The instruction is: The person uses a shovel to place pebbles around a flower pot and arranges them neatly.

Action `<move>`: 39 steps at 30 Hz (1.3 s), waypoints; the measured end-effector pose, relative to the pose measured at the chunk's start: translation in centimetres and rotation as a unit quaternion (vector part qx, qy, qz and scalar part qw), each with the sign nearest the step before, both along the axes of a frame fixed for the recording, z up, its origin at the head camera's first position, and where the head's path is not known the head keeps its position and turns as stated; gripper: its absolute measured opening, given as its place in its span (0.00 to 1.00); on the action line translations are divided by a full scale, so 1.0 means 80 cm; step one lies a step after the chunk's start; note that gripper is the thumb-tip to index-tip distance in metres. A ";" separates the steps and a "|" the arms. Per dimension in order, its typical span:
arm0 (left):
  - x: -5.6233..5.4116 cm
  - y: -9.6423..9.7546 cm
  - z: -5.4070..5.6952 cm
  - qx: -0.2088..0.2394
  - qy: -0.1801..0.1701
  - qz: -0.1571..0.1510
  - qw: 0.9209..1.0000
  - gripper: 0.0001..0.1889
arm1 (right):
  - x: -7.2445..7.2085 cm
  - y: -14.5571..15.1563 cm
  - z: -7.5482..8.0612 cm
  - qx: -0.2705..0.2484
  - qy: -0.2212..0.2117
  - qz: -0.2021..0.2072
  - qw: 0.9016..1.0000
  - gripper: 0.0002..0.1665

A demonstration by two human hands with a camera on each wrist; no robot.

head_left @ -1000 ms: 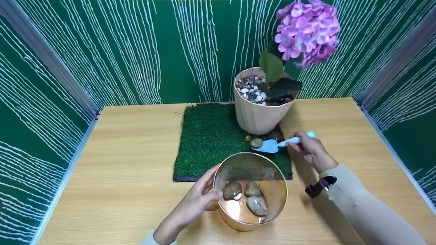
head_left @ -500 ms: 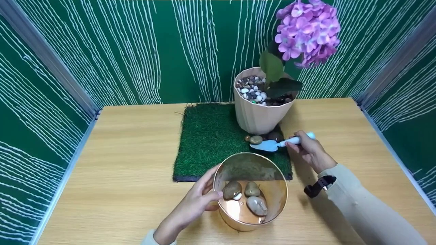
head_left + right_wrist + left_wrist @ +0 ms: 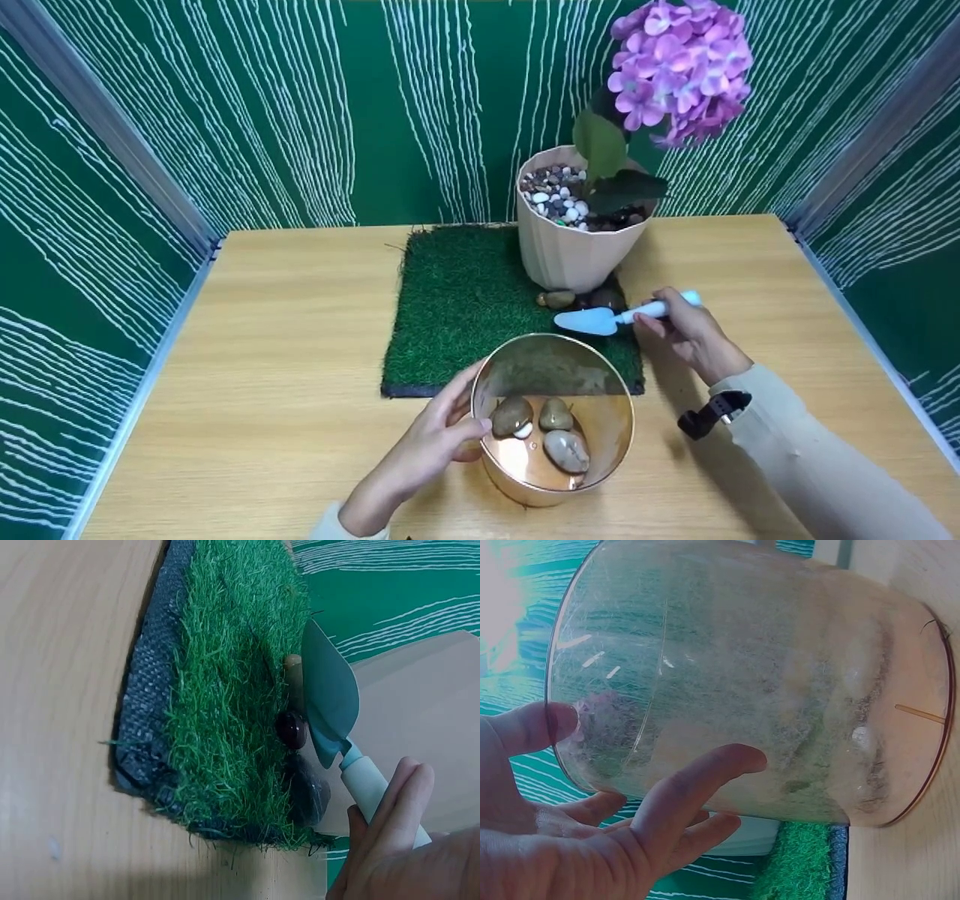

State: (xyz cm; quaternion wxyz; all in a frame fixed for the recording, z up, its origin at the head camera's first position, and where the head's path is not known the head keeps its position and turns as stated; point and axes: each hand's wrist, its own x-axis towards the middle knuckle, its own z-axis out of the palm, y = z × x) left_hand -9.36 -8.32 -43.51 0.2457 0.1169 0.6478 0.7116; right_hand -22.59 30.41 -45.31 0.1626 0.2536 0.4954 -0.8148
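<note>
My left hand [image 3: 431, 439] holds a clear amber tub [image 3: 555, 367] at its left side, thumb at the rim. Inside the tub lie large stones, a brown one [image 3: 514, 415], an olive one [image 3: 556, 414] and a grey one [image 3: 566, 451], plus a white pebble [image 3: 523, 431]. My right hand [image 3: 697, 341] grips a small light-blue trowel [image 3: 589, 321] by its handle. Nothing rests on its blade, which hovers over the turf mat [image 3: 450, 322]. Just behind it, a tan stone [image 3: 559, 300], a dark red round stone [image 3: 291, 729] and a black stone [image 3: 306, 795] lie beside the plant pot [image 3: 566, 262].
The ribbed pot holds mixed pebbles [image 3: 555, 199] and a purple hydrangea [image 3: 679, 71] with green leaves. Turf and pot stand on a wooden table [image 3: 300, 337], walled by green panels [image 3: 405, 112] with white streaks.
The tan stone was against the trowel's blade. It has slid back towards the pot, away from the blade. The left hand and tub have stayed put.
</note>
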 end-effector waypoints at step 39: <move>0.002 0.000 0.001 -0.005 -0.002 0.001 1.000 0.40 | 0.013 -0.038 -0.003 0.034 0.037 -0.097 0.994 0.12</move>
